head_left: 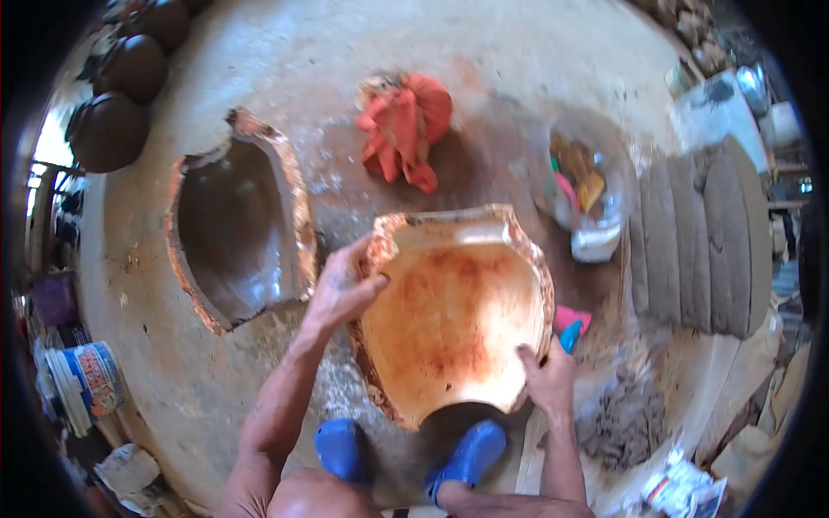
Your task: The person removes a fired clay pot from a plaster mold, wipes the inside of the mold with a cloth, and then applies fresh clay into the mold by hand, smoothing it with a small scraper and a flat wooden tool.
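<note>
A rough-edged curved mould half (445, 315), cream inside with rust-orange stains, is held in front of me above my blue shoes. My left hand (345, 285) grips its upper left edge, thumb over the rim. My right hand (544, 371) holds its lower right edge, thumb on the inner face. A second curved half (231, 224), dark and glossy inside with a chipped reddish rim, lies on the floor to the left. A red cloth bundle (406, 129) lies beyond the piece I hold.
Stacked grey clay slabs (695, 237) stand right, beside a clear container (596, 233) of coloured items. Small pink and blue objects (573, 321) and clay scraps (622, 414) lie nearer. Dark pots (108, 129) line the upper left. A white bucket (78, 384) sits lower left on the concrete floor (561, 60).
</note>
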Demonstrator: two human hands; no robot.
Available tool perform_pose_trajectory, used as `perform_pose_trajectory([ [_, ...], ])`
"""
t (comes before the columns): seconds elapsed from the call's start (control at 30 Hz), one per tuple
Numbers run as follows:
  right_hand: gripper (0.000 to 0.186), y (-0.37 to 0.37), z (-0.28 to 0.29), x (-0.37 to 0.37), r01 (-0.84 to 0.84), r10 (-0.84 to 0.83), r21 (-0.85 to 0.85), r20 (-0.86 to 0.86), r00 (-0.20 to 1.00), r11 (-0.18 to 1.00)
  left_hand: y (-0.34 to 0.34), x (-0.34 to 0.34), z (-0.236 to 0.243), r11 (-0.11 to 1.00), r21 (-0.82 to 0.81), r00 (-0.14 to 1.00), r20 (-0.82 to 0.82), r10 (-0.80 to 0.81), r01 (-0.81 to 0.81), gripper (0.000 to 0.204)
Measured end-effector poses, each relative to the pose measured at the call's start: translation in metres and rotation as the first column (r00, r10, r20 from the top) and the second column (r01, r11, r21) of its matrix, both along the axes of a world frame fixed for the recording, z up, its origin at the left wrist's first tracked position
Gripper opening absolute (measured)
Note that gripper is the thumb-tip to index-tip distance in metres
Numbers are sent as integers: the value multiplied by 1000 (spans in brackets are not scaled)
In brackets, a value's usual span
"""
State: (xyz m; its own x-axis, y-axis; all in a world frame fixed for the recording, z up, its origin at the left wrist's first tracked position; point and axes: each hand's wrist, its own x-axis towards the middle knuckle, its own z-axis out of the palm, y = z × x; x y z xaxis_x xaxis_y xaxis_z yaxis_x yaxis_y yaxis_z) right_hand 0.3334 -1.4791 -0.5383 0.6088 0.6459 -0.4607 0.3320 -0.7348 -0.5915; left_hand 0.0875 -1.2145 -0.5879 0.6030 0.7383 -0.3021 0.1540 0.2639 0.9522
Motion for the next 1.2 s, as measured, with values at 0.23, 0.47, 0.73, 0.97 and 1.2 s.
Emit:
perform_pose_trajectory([
  [0.23, 73, 288, 76, 2, -460, 320, 267, 433, 842, 847, -44, -37, -25, 949, 229, 966, -86, 242, -217, 94],
  [0.47, 70, 445, -52, -60, -390, 283, 22, 650, 705, 921, -104, -43, 25, 963, 123, 919, -290, 267, -241, 98],
  [0.73, 33, 388, 20, 8, -461, 243, 382, 496, 833, 801, -118, -30, 9, 910, 113, 893, -175, 414, -399, 76],
  [0.97, 30, 186, 133, -23, -661, 151, 677, 653, 742, 323, -108, -31, -20, 870, -286, 848, 244, 471, -401, 58],
  [1.2, 21, 20, 33, -85, -224, 269, 712, 52, 962, 666, -100, -21, -42, 881, -243, 846, 267, 462, -405, 50],
])
